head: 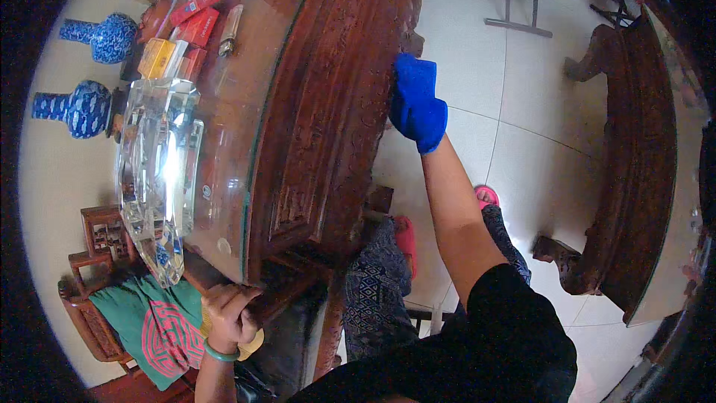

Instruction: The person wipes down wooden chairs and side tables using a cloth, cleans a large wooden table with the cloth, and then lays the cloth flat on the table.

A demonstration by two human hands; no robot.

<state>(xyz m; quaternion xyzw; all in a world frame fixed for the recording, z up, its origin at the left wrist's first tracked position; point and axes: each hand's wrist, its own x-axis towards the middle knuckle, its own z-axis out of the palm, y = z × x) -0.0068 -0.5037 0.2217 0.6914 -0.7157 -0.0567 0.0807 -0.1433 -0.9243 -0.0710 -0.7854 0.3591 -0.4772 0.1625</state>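
My left hand (230, 312), with a green bangle at the wrist, has its fingers curled over the end edge of the wooden cabinet's top (210, 277). A round yellow-gold thing shows partly behind this hand. A blue cloth mitt (415, 101) covers my right hand, so its fingers are hidden. The mitt lies against the lower edge of the carved dark-wood cabinet front (319, 123). On the cabinet's glass top (238, 140) stands a large faceted crystal ornament (162, 168).
Red boxes (200, 27), a yellow box (156, 59) and two blue-and-white vases (89, 109) stand behind. A green cushion (151, 324) lies on a wooden chair (92, 322) at left. A low wooden table (632, 179) stands at right, on a tiled floor (464, 84).
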